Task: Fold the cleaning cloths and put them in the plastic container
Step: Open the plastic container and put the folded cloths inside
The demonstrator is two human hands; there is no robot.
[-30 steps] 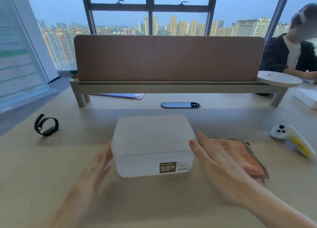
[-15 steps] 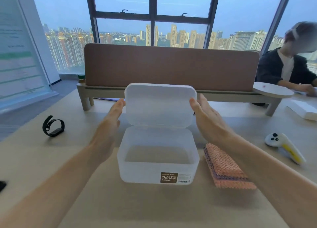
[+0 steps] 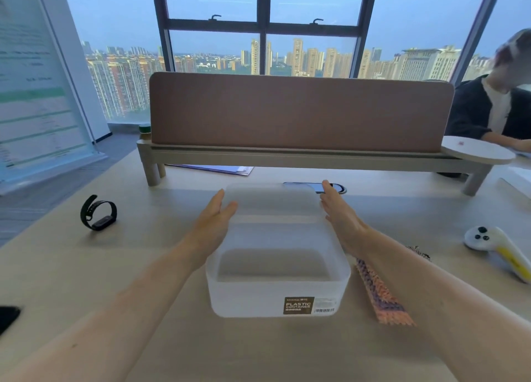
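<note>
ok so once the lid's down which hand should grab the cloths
Right. The cloths lie just right of the container, under the right forearm. The right hand is nearer; the left hand would have to cross over the open container. Both now hold the lid.

We're at a light wood bench [image 3: 86, 281] way up high, with a big dark-framed window [image 3: 263, 28] showing apartment towers under a hazy blue sky. A brown fabric divider [image 3: 298, 111] sits on a pale raised shelf [image 3: 287, 158] across the bench, a frosted glass panel [image 3: 37, 94] with printed text stands at the left, and the grey floor [image 3: 34, 197] looks like carpet.
</note>
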